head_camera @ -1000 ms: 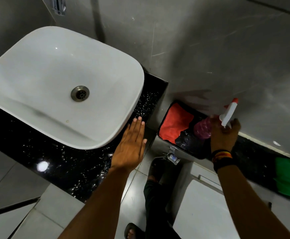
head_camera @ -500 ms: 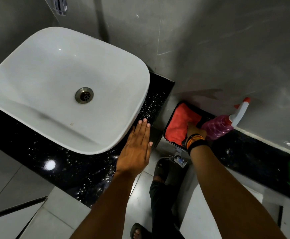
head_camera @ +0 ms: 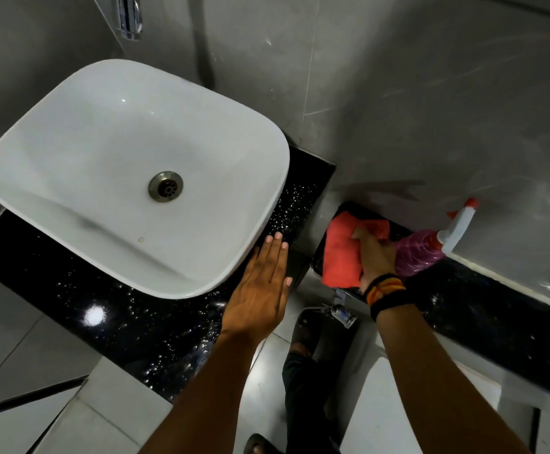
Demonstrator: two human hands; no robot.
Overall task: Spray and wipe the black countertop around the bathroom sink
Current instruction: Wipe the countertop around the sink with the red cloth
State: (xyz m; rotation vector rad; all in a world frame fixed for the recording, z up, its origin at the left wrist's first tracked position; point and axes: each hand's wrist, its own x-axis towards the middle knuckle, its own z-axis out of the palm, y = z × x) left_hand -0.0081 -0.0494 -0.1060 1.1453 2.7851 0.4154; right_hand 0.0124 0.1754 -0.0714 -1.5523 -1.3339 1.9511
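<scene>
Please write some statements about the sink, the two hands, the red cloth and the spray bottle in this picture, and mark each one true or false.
1. The right hand grips the red cloth. True.
2. The left hand holds the spray bottle. False: it is flat and open beside the white sink; the bottle lies untouched on the ledge.
3. The black countertop shows droplets. True.
4. The sink is full of water. False: its drain is exposed.
5. The bottle's nozzle tip is green. False: it is red.

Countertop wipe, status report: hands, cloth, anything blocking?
Left hand open, flat by sink. Right hand gripping red cloth. Spray bottle set down. Countertop wet, unobstructed.
</scene>
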